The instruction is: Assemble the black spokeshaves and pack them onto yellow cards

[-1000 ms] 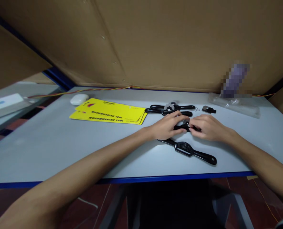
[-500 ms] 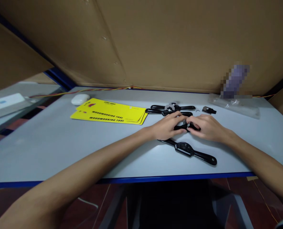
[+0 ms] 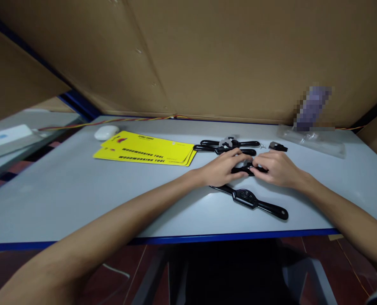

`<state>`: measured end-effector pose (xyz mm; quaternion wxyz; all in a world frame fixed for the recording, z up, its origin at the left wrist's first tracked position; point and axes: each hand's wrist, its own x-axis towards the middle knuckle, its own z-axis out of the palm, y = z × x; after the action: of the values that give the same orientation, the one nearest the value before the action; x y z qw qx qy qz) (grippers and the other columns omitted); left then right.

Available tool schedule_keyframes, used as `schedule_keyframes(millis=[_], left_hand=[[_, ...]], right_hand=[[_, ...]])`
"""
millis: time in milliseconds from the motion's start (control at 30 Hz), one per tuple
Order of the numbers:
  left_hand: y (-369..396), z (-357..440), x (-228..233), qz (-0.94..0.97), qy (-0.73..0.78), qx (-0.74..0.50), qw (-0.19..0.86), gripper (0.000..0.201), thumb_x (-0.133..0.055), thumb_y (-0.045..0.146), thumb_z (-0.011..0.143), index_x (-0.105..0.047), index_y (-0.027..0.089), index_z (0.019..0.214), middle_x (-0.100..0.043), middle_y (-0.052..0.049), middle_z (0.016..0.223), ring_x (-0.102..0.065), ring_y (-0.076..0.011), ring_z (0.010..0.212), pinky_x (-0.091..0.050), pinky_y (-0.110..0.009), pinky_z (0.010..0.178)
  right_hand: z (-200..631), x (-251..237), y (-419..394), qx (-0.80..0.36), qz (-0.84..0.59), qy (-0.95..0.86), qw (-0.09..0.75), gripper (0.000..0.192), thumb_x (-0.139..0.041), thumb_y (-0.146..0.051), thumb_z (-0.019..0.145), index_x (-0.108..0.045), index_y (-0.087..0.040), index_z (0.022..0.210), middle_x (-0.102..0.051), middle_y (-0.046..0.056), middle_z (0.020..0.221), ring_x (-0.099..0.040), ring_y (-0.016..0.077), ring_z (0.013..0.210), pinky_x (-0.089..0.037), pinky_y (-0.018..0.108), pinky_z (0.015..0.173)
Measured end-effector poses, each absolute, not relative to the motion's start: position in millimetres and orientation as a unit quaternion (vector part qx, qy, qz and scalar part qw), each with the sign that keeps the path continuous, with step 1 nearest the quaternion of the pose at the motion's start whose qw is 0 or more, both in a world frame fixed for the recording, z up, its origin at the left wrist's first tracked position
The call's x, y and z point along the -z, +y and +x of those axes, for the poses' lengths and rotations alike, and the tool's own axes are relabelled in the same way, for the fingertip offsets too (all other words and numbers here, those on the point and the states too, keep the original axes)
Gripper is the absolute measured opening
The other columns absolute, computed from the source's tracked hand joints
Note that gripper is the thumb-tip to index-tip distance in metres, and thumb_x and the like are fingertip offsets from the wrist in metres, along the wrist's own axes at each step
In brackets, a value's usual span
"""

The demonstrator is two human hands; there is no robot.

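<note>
Between my two hands lies a black spokeshave (image 3: 239, 170), its middle partly covered by fingers. My left hand (image 3: 222, 168) grips its left side, thumb below and fingers above. The fingertips of my right hand (image 3: 275, 168) are pinched at the centre of the tool, by a small shiny screw or knob. Nearer the front edge, a second black spokeshave body (image 3: 247, 198) rests at a slant on the table. Behind my hands are two more black spokeshaves (image 3: 244, 151), with grey metal plates (image 3: 225, 144) on them.
Yellow printed cards (image 3: 143, 150) are stacked to the left, near a white rounded case (image 3: 106, 132). At right lie small dark blade parts (image 3: 277, 146), silver screws (image 3: 262, 146) and a clear plastic bag (image 3: 318, 144). A cardboard wall (image 3: 239, 63) closes off the back.
My right fingers have shifted slightly at the middle of the spokeshave, the index finger lifting a little. My left hand stays in place.
</note>
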<state>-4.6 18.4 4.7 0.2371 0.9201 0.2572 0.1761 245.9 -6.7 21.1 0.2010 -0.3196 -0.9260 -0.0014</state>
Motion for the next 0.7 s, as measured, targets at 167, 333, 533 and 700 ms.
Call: schedule_keyframes(millis=[167, 333, 533, 700], left_hand=[[18.3, -4.4, -4.6, 0.919, 0.259, -0.176, 0.237, 0.049, -0.054, 0.045, 0.104, -0.057, 0.014, 0.142, -0.058, -0.015, 0.126, -0.058, -0.0297, 0.12, -0.049, -0.047, 0.108], [18.4, -4.0, -4.6, 0.919, 0.258, -0.178, 0.239, 0.05, -0.055, 0.044, 0.103, -0.056, 0.014, 0.143, -0.058, -0.015, 0.126, -0.059, -0.0299, 0.119, -0.05, -0.047, 0.108], [18.9, -4.2, -4.9, 0.921, 0.258, -0.177, 0.231, 0.048, -0.056, 0.042, 0.103, -0.057, 0.014, 0.142, -0.059, -0.014, 0.123, -0.059, -0.0292, 0.117, -0.05, -0.046, 0.107], [19.4, -4.0, -5.5, 0.923, 0.258, -0.176, 0.226, 0.049, -0.057, 0.043, 0.104, -0.058, 0.014, 0.144, -0.062, -0.012, 0.116, -0.06, -0.0283, 0.111, -0.05, -0.044, 0.102]], right_hand=[[245.5, -20.8, -6.4, 0.01, -0.306, -0.93, 0.202, 0.026, -0.054, -0.024, 0.101, -0.066, -0.019, 0.079, -0.066, 0.002, 0.069, -0.054, 0.0161, 0.063, -0.038, 0.033, 0.072], [243.8, -21.2, -7.8, 0.04, -0.304, -0.932, 0.194, 0.03, -0.052, -0.024, 0.102, -0.063, -0.02, 0.075, -0.066, 0.002, 0.067, -0.052, 0.0157, 0.062, -0.038, 0.034, 0.071], [242.3, -20.2, -7.4, 0.073, -0.304, -0.932, 0.183, 0.027, -0.056, -0.025, 0.102, -0.068, -0.019, 0.079, -0.07, 0.004, 0.071, -0.056, 0.0171, 0.063, -0.038, 0.034, 0.071], [251.2, -26.3, -3.1, 0.078, -0.28, -0.939, 0.182, 0.025, -0.055, -0.028, 0.107, -0.074, -0.02, 0.093, -0.077, 0.005, 0.084, -0.061, 0.0184, 0.069, -0.04, 0.035, 0.075]])
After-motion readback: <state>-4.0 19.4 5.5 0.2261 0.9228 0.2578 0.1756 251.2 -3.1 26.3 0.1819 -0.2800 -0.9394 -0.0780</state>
